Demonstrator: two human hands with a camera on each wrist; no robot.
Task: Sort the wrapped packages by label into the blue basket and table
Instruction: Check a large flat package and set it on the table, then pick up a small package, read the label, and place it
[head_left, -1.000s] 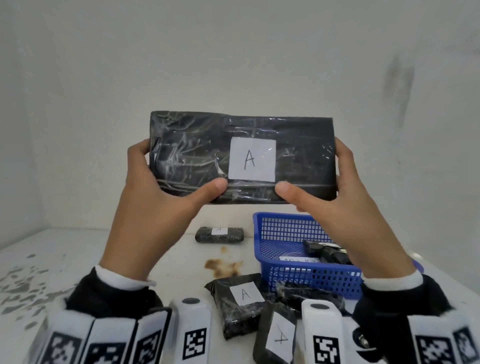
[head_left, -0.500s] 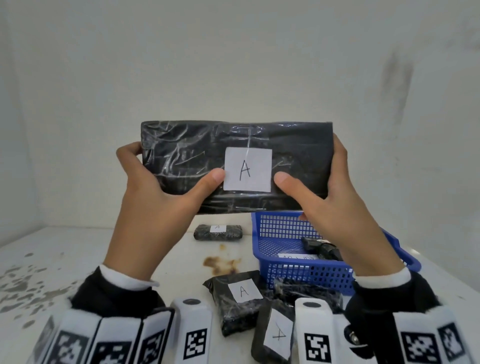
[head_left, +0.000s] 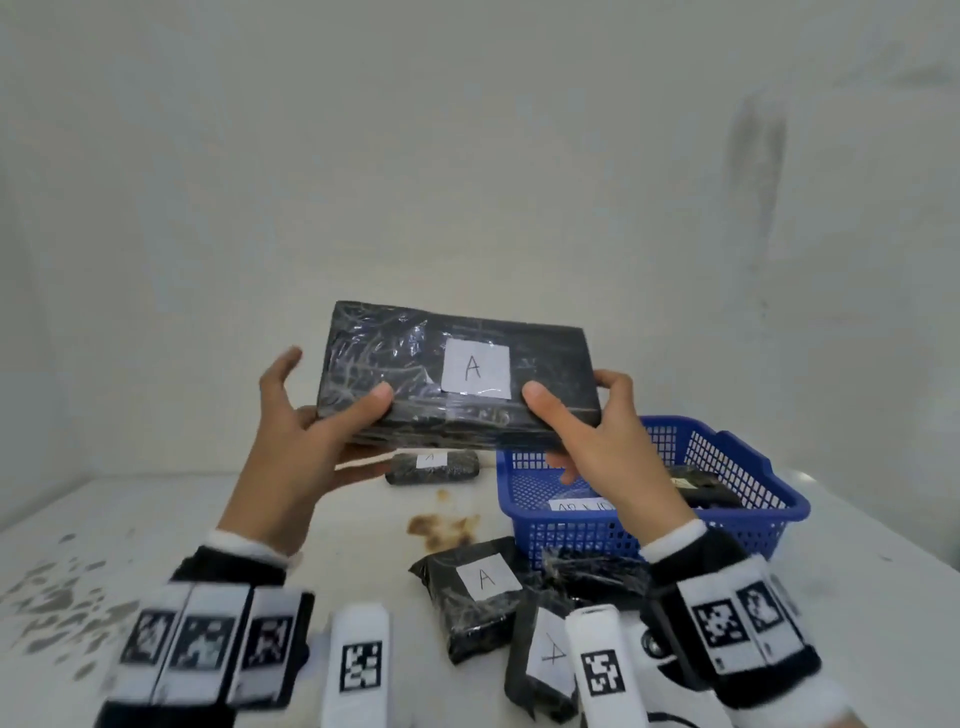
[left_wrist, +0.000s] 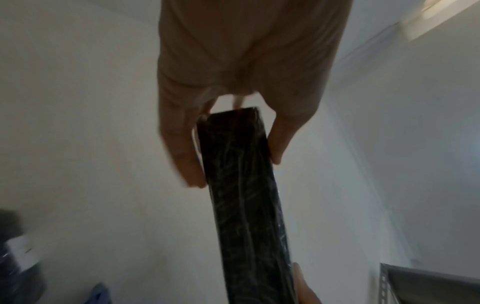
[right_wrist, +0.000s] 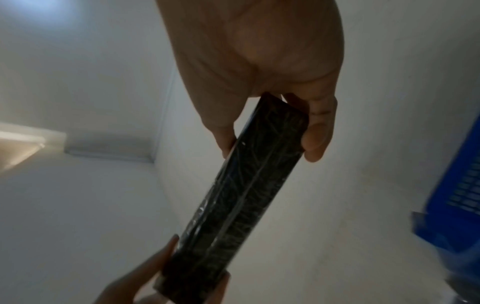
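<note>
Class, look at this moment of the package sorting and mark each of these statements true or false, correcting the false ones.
1. Both hands hold the large black package. True: the left hand and the right hand grip its two ends.
2. Its white label reads B. False: it reads A.
3. The blue basket is empty. False: dark packages lie inside it.
4. A small package lies on the table at the far side, left of the basket. True.
5. The held package rests on the table. False: it is held up in the air, above the table.
</note>
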